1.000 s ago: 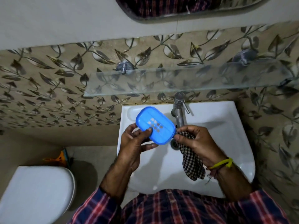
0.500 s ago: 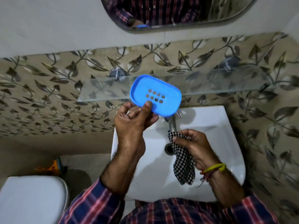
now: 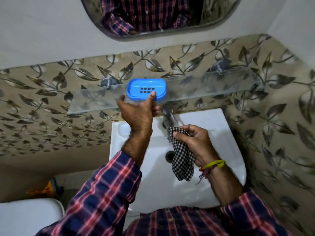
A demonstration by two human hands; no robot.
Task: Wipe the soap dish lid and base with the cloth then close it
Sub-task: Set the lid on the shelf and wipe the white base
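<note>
Blue soap dish (image 3: 146,89) on the glass shelf (image 3: 95,101), upright, drain slots facing up, at the shelf's middle section between the two metal brackets (image 3: 107,82). Left hand (image 3: 136,110) raised to the shelf's front edge, thumb tip resting on the dish's near rim, remaining fingers extended below the shelf and seen partly through the glass; whether these touch the dish's underside cannot be told. Right hand (image 3: 192,142) lower, over the white sink (image 3: 221,126), fingers and thumb curled round the top of the black-and-white checked cloth (image 3: 183,162); loose end of cloth hanging down over the basin, just beside the drain hole (image 3: 170,156). Cloth and dish well apart. Metal tap (image 3: 167,118) at the sink's rear edge, directly above the gripped end of the cloth. Yellow thread band (image 3: 215,164) on the right wrist. Plaid sleeves on both forearms. Mirror (image 3: 218,16) on the wall above the shelf, showing the same plaid fabric. Leaf-patterned tiles behind shelf and sink. White toilet lid (image 3: 29,217) at lower left.
</note>
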